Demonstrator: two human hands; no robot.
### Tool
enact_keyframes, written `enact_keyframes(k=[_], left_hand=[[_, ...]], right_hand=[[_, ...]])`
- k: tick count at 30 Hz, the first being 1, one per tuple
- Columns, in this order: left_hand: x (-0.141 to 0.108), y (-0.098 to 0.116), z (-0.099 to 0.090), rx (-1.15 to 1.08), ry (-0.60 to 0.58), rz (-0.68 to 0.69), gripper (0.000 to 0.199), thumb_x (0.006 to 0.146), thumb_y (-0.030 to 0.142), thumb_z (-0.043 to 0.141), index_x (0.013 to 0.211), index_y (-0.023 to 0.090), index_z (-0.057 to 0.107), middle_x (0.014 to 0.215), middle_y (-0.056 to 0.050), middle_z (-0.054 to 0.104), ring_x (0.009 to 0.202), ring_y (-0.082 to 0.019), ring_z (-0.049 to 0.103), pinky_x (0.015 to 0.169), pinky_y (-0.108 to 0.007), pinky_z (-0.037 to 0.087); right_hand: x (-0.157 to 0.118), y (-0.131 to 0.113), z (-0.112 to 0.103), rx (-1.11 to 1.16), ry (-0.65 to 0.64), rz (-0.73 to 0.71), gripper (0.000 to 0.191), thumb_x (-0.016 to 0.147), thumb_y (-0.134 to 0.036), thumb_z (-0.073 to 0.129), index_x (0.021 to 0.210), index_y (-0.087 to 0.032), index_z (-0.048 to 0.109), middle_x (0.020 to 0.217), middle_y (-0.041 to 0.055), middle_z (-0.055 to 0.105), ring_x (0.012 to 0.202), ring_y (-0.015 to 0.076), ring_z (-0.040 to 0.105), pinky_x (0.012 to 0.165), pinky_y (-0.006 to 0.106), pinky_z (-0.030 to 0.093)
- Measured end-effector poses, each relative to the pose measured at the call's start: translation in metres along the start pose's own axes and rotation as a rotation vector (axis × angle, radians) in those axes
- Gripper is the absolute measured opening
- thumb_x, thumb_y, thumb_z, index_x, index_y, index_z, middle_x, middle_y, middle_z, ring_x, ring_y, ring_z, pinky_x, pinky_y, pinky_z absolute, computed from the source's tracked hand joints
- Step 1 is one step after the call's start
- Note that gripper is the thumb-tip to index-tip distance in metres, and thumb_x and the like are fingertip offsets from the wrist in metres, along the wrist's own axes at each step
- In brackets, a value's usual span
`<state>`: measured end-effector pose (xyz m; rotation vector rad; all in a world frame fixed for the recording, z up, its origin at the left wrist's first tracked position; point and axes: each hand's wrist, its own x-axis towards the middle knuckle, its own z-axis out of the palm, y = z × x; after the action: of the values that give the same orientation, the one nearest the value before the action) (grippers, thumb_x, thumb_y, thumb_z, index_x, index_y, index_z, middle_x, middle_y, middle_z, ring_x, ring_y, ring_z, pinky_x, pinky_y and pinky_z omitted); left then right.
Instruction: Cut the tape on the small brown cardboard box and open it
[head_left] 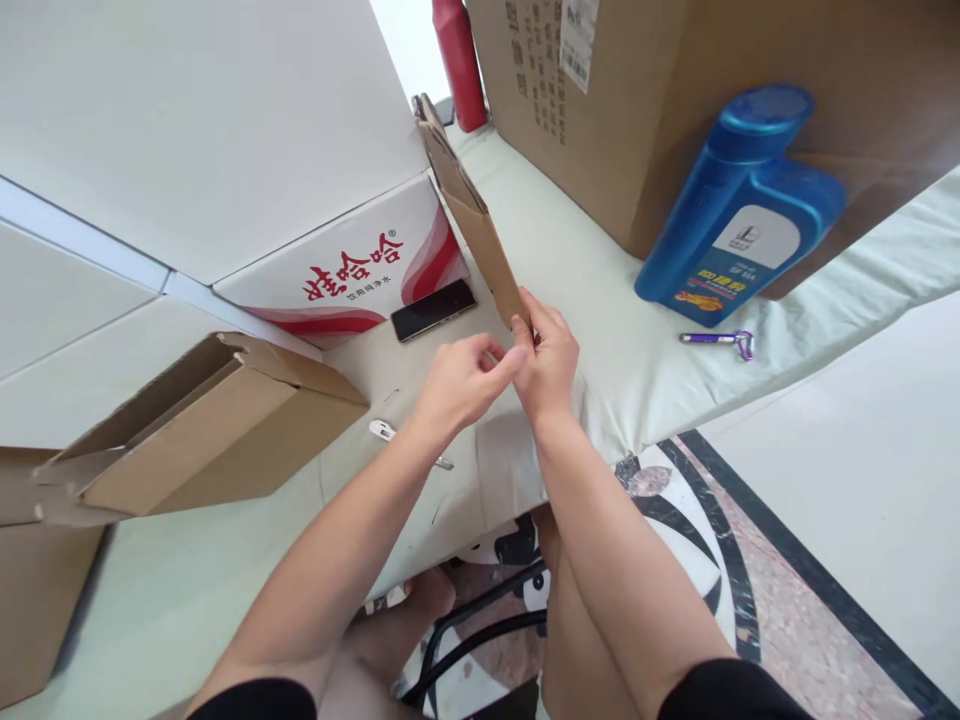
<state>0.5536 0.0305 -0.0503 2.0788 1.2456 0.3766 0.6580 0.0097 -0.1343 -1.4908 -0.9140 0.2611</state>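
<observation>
A flattened piece of brown cardboard stands tilted on the pale table cover, its far end rising toward the white box. My right hand grips the near end of the cardboard between thumb and fingers. Just left of it is my left hand, its thumb stretched toward the right hand and its fingers curled; whether it holds anything is hidden. A black phone lies beyond my left hand. Near my left forearm lies a small white-handled tool, partly covered by the arm.
An open cardboard box stands at left. A white box with red lettering is behind the phone. At right are a large carton, a blue bottle and a purple keychain item. A red bottle stands at the back.
</observation>
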Motion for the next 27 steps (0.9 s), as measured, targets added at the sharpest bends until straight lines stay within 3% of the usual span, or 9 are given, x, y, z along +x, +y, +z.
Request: enact_keyframes(k=[3,5,11,17,22,27], left_hand=[[0.030,0.028,0.007,0.200,0.023,-0.046,0.051,0.087,0.060,0.054,0.053,0.021,0.050,0.058,-0.005,0.060,0.061,-0.020,0.058,0.058,-0.032,0.038],[0.048,0.033,0.010,0.260,0.084,-0.065,0.048,0.089,0.057,0.053,0.057,0.021,0.053,0.064,-0.008,0.065,0.066,-0.023,0.063,0.062,-0.034,0.043],[0.107,0.003,0.011,0.168,0.121,-0.167,0.037,0.092,0.038,0.045,0.066,0.020,0.063,0.071,-0.013,0.071,0.082,-0.030,0.071,0.078,-0.040,0.053],[0.167,-0.013,0.015,0.205,0.410,-0.260,0.029,0.093,0.036,0.053,0.094,0.013,0.071,0.111,-0.026,0.074,0.113,-0.043,0.068,0.098,-0.054,0.050],[0.185,-0.005,0.021,0.151,0.490,-0.267,0.026,0.095,0.030,0.054,0.100,0.008,0.067,0.117,-0.031,0.070,0.119,-0.047,0.065,0.100,-0.062,0.046],[0.186,-0.004,0.019,0.141,0.513,-0.267,0.032,0.098,0.032,0.052,0.107,0.003,0.063,0.125,-0.032,0.066,0.125,-0.041,0.064,0.103,-0.055,0.044]], right_hand=[[0.005,0.003,-0.003,-0.083,-0.011,0.017,0.041,0.096,-0.026,0.045,0.127,-0.026,0.071,0.125,0.0089,0.074,0.113,0.0259,0.069,0.102,0.045,0.055],[0.008,0.005,-0.004,-0.088,-0.034,0.001,0.041,0.095,-0.024,0.043,0.123,-0.023,0.073,0.125,0.0104,0.074,0.113,0.0273,0.068,0.102,0.046,0.054],[0.009,0.004,0.001,-0.021,-0.116,0.058,0.040,0.090,-0.018,0.046,0.121,-0.019,0.070,0.124,0.0130,0.071,0.116,0.0254,0.066,0.104,0.042,0.054],[0.009,-0.009,0.002,0.040,-0.180,0.153,0.034,0.090,-0.022,0.050,0.117,-0.020,0.070,0.121,0.0124,0.068,0.106,0.0236,0.068,0.100,0.040,0.055],[0.011,-0.010,-0.001,0.046,-0.173,0.188,0.028,0.090,-0.023,0.051,0.110,-0.023,0.070,0.117,0.0097,0.068,0.096,0.0219,0.067,0.091,0.039,0.056],[0.012,-0.011,-0.004,0.049,-0.188,0.210,0.024,0.090,-0.025,0.052,0.107,-0.024,0.069,0.114,0.0079,0.068,0.083,0.0189,0.064,0.083,0.036,0.055]])
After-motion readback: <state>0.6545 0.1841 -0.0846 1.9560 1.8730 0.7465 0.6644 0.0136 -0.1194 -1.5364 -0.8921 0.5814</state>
